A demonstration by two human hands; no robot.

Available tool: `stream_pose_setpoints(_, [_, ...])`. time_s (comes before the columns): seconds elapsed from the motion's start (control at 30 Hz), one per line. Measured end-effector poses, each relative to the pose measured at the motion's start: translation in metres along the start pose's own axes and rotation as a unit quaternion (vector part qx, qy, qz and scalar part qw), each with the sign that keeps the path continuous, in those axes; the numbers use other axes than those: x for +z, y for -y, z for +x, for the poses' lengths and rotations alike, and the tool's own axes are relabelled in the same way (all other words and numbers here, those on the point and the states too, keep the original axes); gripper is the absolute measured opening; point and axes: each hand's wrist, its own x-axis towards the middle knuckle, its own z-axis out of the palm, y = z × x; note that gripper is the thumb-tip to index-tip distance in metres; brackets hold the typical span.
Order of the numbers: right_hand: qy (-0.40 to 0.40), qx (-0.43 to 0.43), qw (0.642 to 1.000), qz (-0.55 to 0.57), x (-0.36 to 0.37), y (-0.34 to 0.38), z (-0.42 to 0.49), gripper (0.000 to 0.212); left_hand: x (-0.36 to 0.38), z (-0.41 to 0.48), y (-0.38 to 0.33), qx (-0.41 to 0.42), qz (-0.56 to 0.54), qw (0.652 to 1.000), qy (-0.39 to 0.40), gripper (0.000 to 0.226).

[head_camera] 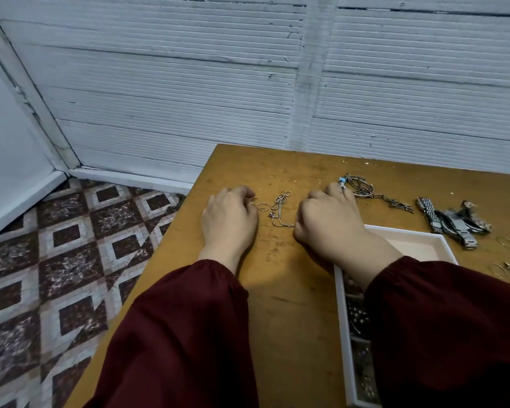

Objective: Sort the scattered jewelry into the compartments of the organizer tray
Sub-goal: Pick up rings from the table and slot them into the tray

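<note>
left hand [228,220] curled at thin wire rings [262,205] | right hand [327,223] curled by fine chain [278,206] | holds unclear

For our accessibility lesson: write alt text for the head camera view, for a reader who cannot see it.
On a wooden table, a left hand lies with curled fingers beside thin rings and a right hand beside a tangled chain. A white tray sits under the right forearm, watches to its right.

soft, cool, rather dim light falls evenly. a faint shadow lies on the table [280,293] between the dark sleeves [183,334] toward 6 o'clock. wide-angle distortion bends the wall [189,83] boards toward 9 and 3 o'clock.
</note>
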Motion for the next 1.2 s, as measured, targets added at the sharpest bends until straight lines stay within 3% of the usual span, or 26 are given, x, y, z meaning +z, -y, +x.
stream_pose_setpoints(0.2, [-0.004,-0.002,0.999,0.051,-0.003,0.007,0.004,0.027,0.003,0.005,0.000,0.035,0.020,0.998,0.037,0.025])
stream_pose_setpoints(0.53, [-0.029,-0.012,0.999,0.023,0.002,0.012,0.009,0.026,-0.001,0.003,-0.003,0.042,0.067,0.995,0.052,0.021])
stream_pose_setpoints(0.83, [-0.003,-0.017,1.000,0.008,0.002,0.015,0.010,0.031,0.000,0.006,-0.005,0.026,0.084,0.993,0.076,0.022])
stream_pose_setpoints(1.2, [-0.004,-0.019,0.999,0.026,-0.003,0.010,0.010,0.023,-0.004,0.005,-0.006,0.031,0.047,0.996,0.072,0.018])
